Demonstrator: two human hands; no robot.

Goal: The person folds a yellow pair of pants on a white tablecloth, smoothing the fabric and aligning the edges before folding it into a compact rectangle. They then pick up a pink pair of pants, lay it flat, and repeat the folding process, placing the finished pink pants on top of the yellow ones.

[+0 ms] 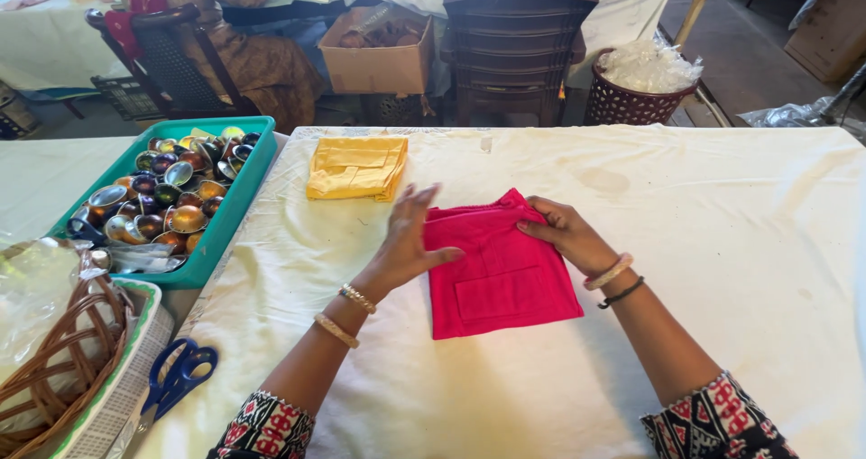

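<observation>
An open brown cardboard box (376, 51) (contents unclear) sits on the floor beyond the table (722, 206).

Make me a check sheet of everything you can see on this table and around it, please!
Surface: cream cloth-covered table, faintly stained.
Job's things: folded pink fabric garment, lying flat; folded yellow fabric piece behind it.
Clutter: teal plastic tray of shiny metal cups; blue-handled scissors; woven wicker basket.
Grips: left hand flat on the pink garment's left edge, fingers spread; right hand pinching its top right edge.
Cables: nothing seen.
Surroundings: dark chairs, cardboard box, seated person.
</observation>
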